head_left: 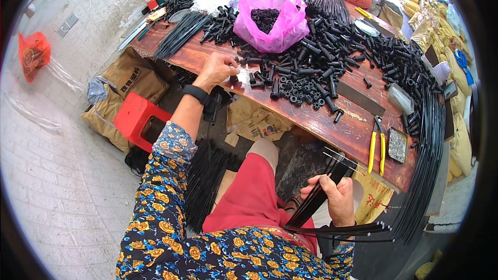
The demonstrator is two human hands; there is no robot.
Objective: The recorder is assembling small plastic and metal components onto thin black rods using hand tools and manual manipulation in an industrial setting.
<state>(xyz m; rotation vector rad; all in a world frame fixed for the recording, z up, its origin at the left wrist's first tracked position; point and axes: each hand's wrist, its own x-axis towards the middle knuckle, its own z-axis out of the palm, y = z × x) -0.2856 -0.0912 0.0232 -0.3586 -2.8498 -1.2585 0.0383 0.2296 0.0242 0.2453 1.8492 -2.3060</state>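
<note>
My left hand (216, 70) is at the near edge of the wooden table, its fingers pinched together. Small black bits show at the fingertips, but I cannot make out what the fingers hold. Close by lies a large heap of black plastic tubes (316, 54), with small black toothed rings (306, 93) at its near side. Above my lap, my right hand (338, 197) is closed round a bundle of thin black rods (317, 203). Several rods have pale tips, and a few thin ones stick out past my thumb.
A pink plastic bag (280, 33) of small black parts stands amid the heap. Yellow-handled pliers (377, 148), a small metal tin (398, 145) and a flat dark bar (360, 98) lie at the right. Long rods (430, 161) overhang the right edge. A red stool (136, 119) stands lower left.
</note>
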